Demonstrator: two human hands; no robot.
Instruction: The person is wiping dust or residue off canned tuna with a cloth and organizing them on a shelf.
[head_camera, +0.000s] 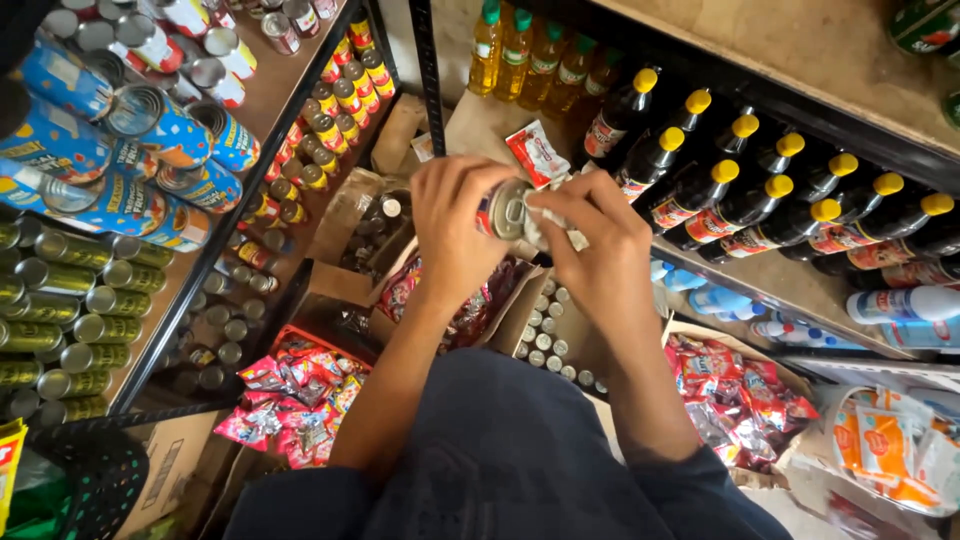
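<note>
Small silver tin can (505, 210) with a ring-pull lid and a red label sits between both hands, held up in front of the shelves and above the open cartons on the floor. From my seat I see the left hand (455, 225) wrapped round its body, fingers curled and gripping it from the left side. The right hand (600, 255) presses a crumpled whitish cloth (550, 225) against the can's lid end, its fingers closed round that cloth; cloth and can are touching.

Behind the hands, dark sauce bottles with yellow caps (760, 190) lie in rows on the right-hand shelf, with golden oil bottles with green caps (530, 50) just beyond them. On the left rack I make out blue patterned cans (150, 130) stacked on their sides, and below them olive-green cans (60, 310). On the floor, a cardboard box of small silver-lidded cans (548, 340) stands directly under the hands, and red snack packets (290, 395) fill a box to the lower left. More red packets (740, 395) lie in a carton on the right.
</note>
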